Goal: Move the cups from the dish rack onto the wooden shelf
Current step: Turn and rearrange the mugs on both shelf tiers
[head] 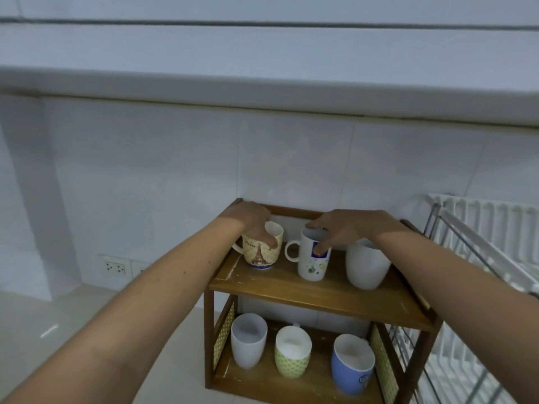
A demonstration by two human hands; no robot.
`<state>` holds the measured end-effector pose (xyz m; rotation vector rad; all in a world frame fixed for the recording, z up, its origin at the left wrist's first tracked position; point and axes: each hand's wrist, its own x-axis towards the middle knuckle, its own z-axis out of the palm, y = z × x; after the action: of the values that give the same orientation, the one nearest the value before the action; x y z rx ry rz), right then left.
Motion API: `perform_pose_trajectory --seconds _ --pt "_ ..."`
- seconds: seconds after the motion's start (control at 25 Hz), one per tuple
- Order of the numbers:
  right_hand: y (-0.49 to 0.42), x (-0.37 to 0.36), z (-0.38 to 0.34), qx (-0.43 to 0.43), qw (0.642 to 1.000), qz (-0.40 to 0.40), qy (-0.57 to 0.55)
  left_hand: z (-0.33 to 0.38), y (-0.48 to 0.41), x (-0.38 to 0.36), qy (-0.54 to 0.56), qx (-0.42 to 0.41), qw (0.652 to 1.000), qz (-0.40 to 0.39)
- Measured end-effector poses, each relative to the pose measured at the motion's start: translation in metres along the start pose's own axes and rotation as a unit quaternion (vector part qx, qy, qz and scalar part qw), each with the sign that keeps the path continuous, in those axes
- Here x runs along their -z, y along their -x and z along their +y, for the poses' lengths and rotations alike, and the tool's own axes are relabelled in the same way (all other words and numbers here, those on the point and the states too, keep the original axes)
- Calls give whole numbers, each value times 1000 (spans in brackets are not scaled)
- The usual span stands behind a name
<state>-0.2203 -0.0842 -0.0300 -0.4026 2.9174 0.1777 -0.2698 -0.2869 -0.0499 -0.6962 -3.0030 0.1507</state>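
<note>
My left hand (253,220) grips the rim of a cream Eiffel Tower mug (261,252), glossy ceramic with a blue foot, upright on the top board of the wooden shelf (306,290). My right hand (344,228) clasps the tall white mug (313,258) with a blue patch and small dots, thumb on its wall. A plain white cup (366,266) stands just beside it. Below sit a white tumbler (248,341), a green patterned cup (291,355) and a blue mug (351,365). The white wire dish rack (484,228) stands right.
</note>
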Motion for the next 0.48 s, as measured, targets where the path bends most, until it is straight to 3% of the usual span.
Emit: perform_pose_trajectory --seconds 0.16,0.24,0.36,0.48 --pt "11 4 0 -22 999 -23 -30 -2 3 -3 19 -5 1000 -7" --pt "21 9 14 -90 995 -18 -44 3 4 -2 60 -24 998 0" --pt "33 6 35 -205 977 -19 58 29 -1 1 135 -101 985 25" --pt "34 -11 44 -206 977 -37 29 58 -7 -2 154 -128 980 2"
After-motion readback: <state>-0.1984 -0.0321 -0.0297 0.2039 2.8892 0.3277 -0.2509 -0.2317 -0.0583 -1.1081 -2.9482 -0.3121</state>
